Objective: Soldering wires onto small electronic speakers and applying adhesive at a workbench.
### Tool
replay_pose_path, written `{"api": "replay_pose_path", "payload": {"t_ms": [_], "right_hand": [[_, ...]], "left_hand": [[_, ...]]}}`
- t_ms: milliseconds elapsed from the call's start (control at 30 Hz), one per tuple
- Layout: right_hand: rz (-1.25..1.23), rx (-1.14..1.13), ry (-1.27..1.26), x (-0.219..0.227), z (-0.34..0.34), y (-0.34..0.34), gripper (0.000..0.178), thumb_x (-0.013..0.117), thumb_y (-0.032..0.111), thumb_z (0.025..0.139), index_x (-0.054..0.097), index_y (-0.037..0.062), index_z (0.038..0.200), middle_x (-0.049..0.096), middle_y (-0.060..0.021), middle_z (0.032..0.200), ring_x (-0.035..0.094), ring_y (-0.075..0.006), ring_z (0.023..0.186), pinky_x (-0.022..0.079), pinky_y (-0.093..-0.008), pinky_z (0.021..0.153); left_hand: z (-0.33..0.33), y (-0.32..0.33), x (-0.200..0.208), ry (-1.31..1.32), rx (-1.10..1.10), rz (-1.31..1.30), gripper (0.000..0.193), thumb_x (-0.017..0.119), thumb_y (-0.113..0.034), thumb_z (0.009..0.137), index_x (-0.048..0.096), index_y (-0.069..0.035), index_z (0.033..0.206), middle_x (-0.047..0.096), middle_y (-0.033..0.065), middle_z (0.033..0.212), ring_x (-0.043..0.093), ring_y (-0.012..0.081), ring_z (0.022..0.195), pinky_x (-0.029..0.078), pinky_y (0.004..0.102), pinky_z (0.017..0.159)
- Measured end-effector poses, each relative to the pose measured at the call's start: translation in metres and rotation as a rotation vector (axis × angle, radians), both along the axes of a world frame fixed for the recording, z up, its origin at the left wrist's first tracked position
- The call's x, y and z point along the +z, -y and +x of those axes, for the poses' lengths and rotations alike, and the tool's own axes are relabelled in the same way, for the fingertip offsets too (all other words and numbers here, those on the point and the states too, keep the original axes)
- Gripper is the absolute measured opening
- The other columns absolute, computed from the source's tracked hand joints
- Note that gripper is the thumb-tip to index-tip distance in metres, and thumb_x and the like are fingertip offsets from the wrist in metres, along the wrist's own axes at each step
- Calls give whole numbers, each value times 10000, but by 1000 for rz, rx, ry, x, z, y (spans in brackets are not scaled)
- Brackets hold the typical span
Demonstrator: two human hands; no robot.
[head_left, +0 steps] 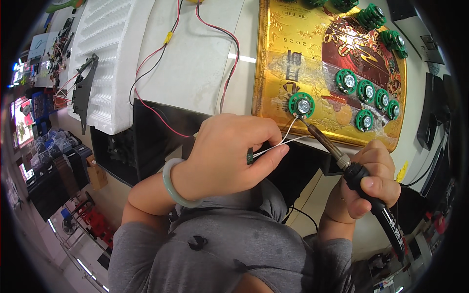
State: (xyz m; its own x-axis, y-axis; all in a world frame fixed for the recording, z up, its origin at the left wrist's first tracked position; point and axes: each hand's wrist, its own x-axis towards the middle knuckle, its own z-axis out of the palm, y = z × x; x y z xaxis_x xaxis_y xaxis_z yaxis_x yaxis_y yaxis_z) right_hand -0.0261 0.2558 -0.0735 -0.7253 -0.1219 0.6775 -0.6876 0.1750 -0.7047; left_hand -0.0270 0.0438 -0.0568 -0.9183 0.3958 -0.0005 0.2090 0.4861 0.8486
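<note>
My left hand (234, 151) pinches thin white wires (288, 131) between thumb and forefinger. Their far ends reach toward the lower edge of a small round green speaker (303, 104) with a silver centre. It lies on a shiny gold box (276, 68). My right hand (373, 180) is wrapped around the black handle of a soldering iron (329, 143). The iron's tip points up and left, at the speaker's lower rim beside the wire ends; whether it touches cannot be made out. A small dark green piece (250, 156) shows at my left fingers.
More green speakers (365, 91) sit on the box's right side, others in stacks (371, 17) along its far edge. Red and black wires (238, 46) cross the white table (205, 73). A white foam tray (107, 58) stands left, above a black bin (151, 146).
</note>
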Motion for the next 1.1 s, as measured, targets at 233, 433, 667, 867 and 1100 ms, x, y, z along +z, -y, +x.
{"api": "replay_pose_path", "payload": {"t_ms": [233, 433, 667, 867, 1100], "right_hand": [[18, 7, 20, 1, -1, 1, 418, 503, 515, 778, 472, 98, 780, 340, -1, 482, 339, -148, 407, 241, -269, 388], [-24, 3, 44, -1, -1, 2, 437, 519, 534, 756, 488, 99, 753, 340, -1, 478, 339, -149, 408, 242, -274, 394], [-42, -6, 67, 1, -2, 3, 443, 529, 539, 747, 490, 98, 725, 333, 3, 476, 331, -146, 406, 232, -271, 398], [-37, -8, 71, 0, -2, 6, 438, 525, 536, 753, 488, 100, 727, 330, 4, 476, 332, -146, 406, 234, -272, 400], [-30, -14, 65, 1, -1, 4, 435, 523, 536, 754, 486, 103, 734, 333, 2, 475, 335, -146, 407, 241, -273, 401]], "left_hand": [[1, 1, -1, 12, 4, -18, 96, 634, -33, 664, 541, -56, 654, 500, 34, 548, 419, 144, 421, 313, 248, 420], [0, 1, -2, -21, -12, -38, 98, 634, -32, 658, 540, -58, 643, 500, 30, 544, 420, 144, 420, 308, 250, 420], [-1, 1, -2, -30, -12, -44, 101, 632, -28, 654, 537, -59, 633, 489, 28, 534, 417, 144, 417, 306, 250, 419], [0, 3, -2, -7, -4, -48, 104, 626, -19, 650, 532, -54, 625, 482, 31, 526, 415, 143, 413, 307, 248, 411], [-1, 2, -1, -3, 4, -16, 109, 616, -14, 652, 523, -47, 605, 468, 39, 515, 413, 143, 412, 307, 247, 407]]}}
